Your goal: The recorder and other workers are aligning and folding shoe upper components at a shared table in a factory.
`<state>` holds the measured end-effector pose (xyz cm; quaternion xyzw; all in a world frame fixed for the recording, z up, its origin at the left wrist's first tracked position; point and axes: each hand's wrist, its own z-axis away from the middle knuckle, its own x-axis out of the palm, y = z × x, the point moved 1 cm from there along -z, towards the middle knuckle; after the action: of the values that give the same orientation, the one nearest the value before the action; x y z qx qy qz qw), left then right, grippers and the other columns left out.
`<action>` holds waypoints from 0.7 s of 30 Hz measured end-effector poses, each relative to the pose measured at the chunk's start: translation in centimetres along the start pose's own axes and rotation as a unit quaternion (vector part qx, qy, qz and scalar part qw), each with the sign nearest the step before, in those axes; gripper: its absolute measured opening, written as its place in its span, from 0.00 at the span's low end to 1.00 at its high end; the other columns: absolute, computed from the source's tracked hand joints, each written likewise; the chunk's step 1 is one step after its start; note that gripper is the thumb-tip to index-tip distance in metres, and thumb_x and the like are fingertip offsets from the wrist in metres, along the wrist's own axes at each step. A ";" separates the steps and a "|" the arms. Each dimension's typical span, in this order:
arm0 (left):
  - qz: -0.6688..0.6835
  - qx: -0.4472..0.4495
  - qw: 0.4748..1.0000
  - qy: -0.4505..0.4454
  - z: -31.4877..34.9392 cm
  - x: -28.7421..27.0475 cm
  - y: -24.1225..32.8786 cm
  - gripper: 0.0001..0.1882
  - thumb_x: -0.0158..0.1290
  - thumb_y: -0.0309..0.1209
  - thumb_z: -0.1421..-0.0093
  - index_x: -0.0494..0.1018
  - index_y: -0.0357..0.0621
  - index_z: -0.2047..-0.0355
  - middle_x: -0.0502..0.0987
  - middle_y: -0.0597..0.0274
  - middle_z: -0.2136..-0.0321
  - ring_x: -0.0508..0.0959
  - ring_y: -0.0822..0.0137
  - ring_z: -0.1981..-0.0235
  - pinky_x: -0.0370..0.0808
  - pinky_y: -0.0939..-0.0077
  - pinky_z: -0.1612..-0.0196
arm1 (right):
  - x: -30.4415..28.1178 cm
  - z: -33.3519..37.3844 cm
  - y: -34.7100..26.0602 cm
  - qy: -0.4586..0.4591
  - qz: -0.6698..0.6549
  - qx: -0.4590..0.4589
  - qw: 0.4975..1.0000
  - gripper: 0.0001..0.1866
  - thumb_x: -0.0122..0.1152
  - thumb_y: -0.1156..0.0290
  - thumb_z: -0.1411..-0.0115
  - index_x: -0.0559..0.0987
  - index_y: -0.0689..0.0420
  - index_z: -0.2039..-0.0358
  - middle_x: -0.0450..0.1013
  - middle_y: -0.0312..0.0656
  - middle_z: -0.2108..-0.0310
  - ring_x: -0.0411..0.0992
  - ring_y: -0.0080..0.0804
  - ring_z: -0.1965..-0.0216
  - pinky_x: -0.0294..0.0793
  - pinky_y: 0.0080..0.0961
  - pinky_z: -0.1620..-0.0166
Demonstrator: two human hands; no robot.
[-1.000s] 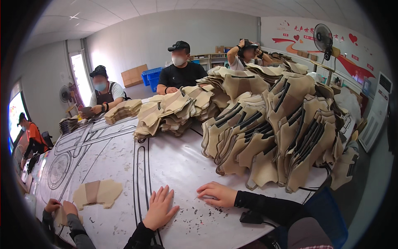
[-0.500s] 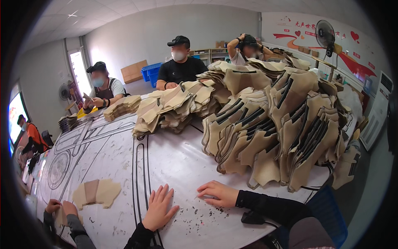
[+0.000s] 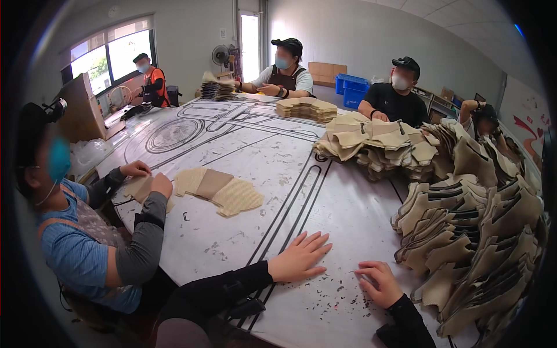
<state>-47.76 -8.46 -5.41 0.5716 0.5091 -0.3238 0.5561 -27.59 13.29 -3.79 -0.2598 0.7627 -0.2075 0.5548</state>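
My left hand lies flat on the white tabletop, fingers stretched out, beside the black lines drawn on it. To its right my right hand rests on the table with fingers apart and slightly bent, holding nothing. Small dark scraps are scattered between the two hands. Close to my right hand rises a large heap of beige mesh fabric pieces, some with dark strips. A single beige piece with a brown middle panel lies flat beyond my left hand.
At left, a co-worker handles a small beige piece. Other people sit along the far side, near a neat beige stack and a looser pile. A black device lies by my left forearm. Blue crates stand behind.
The view has swung to the left, bringing the near co-worker fully into sight and shifting the heap toward the right edge. Both my hands still rest on the table.
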 end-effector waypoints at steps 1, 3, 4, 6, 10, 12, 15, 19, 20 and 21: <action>-0.002 0.000 1.000 0.000 0.0 0.1 0.0 0.36 0.45 0.50 0.29 0.55 0.37 0.31 0.51 0.43 0.29 0.47 0.47 0.26 0.43 0.49 0.27 | 0.0 0.0 0.0 -0.001 -0.001 0.001 1.000 0.15 0.63 0.72 0.41 0.80 0.55 0.52 0.72 0.44 0.46 0.67 0.45 0.44 0.66 0.37 0.40; -0.003 -0.002 1.000 -0.001 -0.1 0.2 0.1 0.36 0.44 0.50 0.30 0.55 0.37 0.31 0.51 0.43 0.29 0.47 0.48 0.26 0.43 0.49 0.27 | -0.2 0.0 -0.1 -0.003 -0.002 0.003 1.000 0.15 0.63 0.72 0.41 0.80 0.56 0.52 0.72 0.44 0.46 0.67 0.45 0.45 0.66 0.37 0.40; -0.002 -0.001 1.000 -0.002 -0.3 0.0 0.2 0.36 0.44 0.51 0.30 0.55 0.37 0.31 0.51 0.43 0.29 0.47 0.47 0.26 0.43 0.49 0.27 | -0.3 0.1 -0.1 0.000 -0.002 0.003 1.000 0.15 0.63 0.72 0.41 0.80 0.56 0.52 0.72 0.44 0.46 0.67 0.45 0.45 0.66 0.37 0.40; -0.001 -0.001 1.000 -0.003 -0.5 -0.1 0.3 0.36 0.44 0.51 0.30 0.55 0.37 0.31 0.51 0.43 0.29 0.47 0.47 0.26 0.43 0.49 0.27 | -0.4 0.1 -0.2 0.002 -0.002 0.005 1.000 0.15 0.63 0.73 0.41 0.80 0.56 0.52 0.72 0.44 0.46 0.67 0.45 0.44 0.66 0.37 0.40; -0.013 0.004 1.000 -0.004 -0.6 -0.1 0.2 0.37 0.44 0.51 0.30 0.55 0.37 0.31 0.51 0.42 0.29 0.47 0.47 0.26 0.43 0.49 0.27 | -0.6 0.1 -0.3 0.000 -0.006 0.013 1.000 0.14 0.62 0.74 0.41 0.80 0.56 0.53 0.71 0.45 0.46 0.67 0.44 0.43 0.65 0.36 0.40; -0.015 0.004 1.000 -0.005 -0.6 0.0 0.2 0.37 0.44 0.51 0.30 0.55 0.37 0.31 0.51 0.42 0.29 0.48 0.47 0.26 0.43 0.49 0.27 | -0.5 0.1 -0.3 -0.001 -0.006 0.015 1.000 0.14 0.62 0.74 0.41 0.80 0.56 0.53 0.71 0.45 0.46 0.67 0.44 0.43 0.65 0.36 0.40; -0.011 0.009 1.000 0.008 -0.5 0.4 -0.1 0.37 0.44 0.51 0.30 0.55 0.37 0.31 0.51 0.42 0.29 0.48 0.48 0.26 0.43 0.49 0.27 | -0.4 0.1 -0.2 0.003 -0.006 0.010 1.000 0.15 0.63 0.73 0.41 0.80 0.56 0.52 0.72 0.44 0.47 0.67 0.46 0.45 0.66 0.37 0.40; -0.016 0.010 1.000 0.011 -0.3 0.3 0.0 0.36 0.45 0.51 0.30 0.56 0.37 0.31 0.52 0.42 0.29 0.48 0.48 0.26 0.43 0.49 0.27 | -0.4 0.0 -0.3 0.003 0.001 0.005 1.000 0.15 0.63 0.73 0.41 0.80 0.56 0.53 0.72 0.44 0.47 0.67 0.46 0.45 0.66 0.37 0.40; -0.016 0.011 1.000 0.016 -0.3 0.3 0.0 0.36 0.45 0.51 0.31 0.56 0.38 0.32 0.52 0.42 0.29 0.49 0.48 0.26 0.43 0.49 0.27 | -0.4 0.1 -0.3 0.003 0.003 0.005 1.000 0.15 0.63 0.73 0.41 0.80 0.56 0.53 0.72 0.44 0.47 0.67 0.46 0.45 0.66 0.37 0.41; -0.015 0.011 1.000 0.016 -0.5 0.0 -0.2 0.36 0.45 0.51 0.31 0.56 0.38 0.32 0.52 0.42 0.29 0.49 0.48 0.26 0.43 0.49 0.27 | -0.4 0.1 -0.2 0.002 0.004 0.006 1.000 0.15 0.63 0.73 0.41 0.80 0.56 0.53 0.72 0.44 0.47 0.67 0.46 0.45 0.66 0.37 0.41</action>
<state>-48.01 -8.01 -5.36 0.5749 0.5226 -0.3284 0.5371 -27.33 13.38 -3.37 -0.2529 0.7634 -0.2108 0.5557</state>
